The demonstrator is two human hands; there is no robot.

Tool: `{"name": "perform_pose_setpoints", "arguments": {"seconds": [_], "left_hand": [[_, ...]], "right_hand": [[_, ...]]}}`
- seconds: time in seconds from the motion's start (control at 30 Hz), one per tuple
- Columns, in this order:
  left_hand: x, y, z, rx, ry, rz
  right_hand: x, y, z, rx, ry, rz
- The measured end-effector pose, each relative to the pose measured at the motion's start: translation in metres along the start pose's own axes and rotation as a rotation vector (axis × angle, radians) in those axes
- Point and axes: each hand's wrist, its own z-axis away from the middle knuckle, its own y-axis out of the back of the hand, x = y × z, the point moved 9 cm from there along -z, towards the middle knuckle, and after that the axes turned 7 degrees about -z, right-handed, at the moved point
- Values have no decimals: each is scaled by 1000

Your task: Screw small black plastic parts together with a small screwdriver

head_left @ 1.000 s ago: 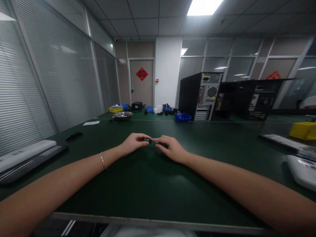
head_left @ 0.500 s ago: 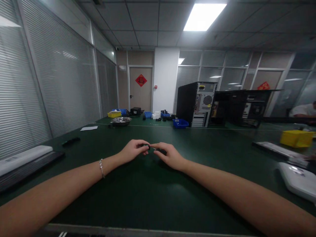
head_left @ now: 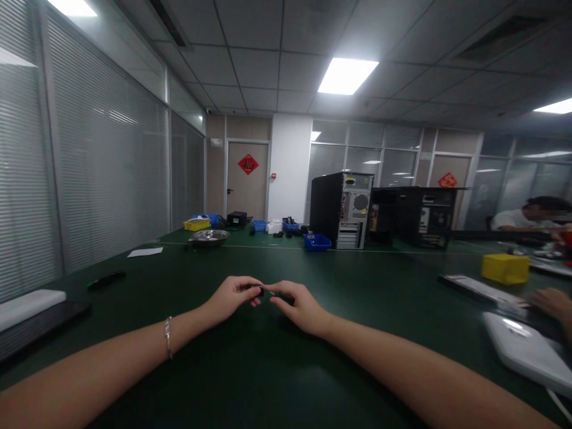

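Note:
My left hand (head_left: 232,296) is closed above the green table, thumb and fingers pinching a small black part (head_left: 261,291). My right hand (head_left: 300,305) faces it just to the right, index finger stretched to the black part. Between its thumb and index finger shows a thin pale sliver (head_left: 272,292), too small to name; the rest is hidden by the fingers. Both hands sit close together over the dark green tabletop (head_left: 268,369).
A keyboard (head_left: 40,328) lies at the left edge. Behind stand a metal bowl (head_left: 210,238), a blue bin (head_left: 317,242) and computer towers (head_left: 328,208). Right are a yellow box (head_left: 504,269), a white device (head_left: 527,342) and another person's hand (head_left: 554,305).
The camera has tilted up and turned slightly right, so the scene sits lower and further left. Another person's hand now shows at right. My hands keep nearly the same pose.

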Motion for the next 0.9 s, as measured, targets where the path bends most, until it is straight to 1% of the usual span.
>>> {"name": "perform_pose_setpoints", "arguments": {"seconds": [0.13, 0.27, 0.4, 0.53, 0.67, 0.77, 0.9], "left_hand": [[-1, 0, 0, 16, -41, -55], [5, 1, 1, 31, -40, -64], [10, 0, 1, 32, -28, -13], [5, 0, -1, 44, -9, 50], [-6, 3, -4, 73, -17, 161], [-12, 4, -5, 82, -23, 157], [-9, 4, -5, 71, -52, 145]], "right_hand": [[0, -1, 1, -11, 2, 82], [-1, 1, 1, 22, 34, 76], [-2, 3, 1, 40, 53, 49], [-3, 3, 1, 49, 59, 42], [1, 4, 0, 48, 43, 60], [1, 2, 1, 17, 49, 75], [-2, 2, 2, 3, 72, 58]]}}
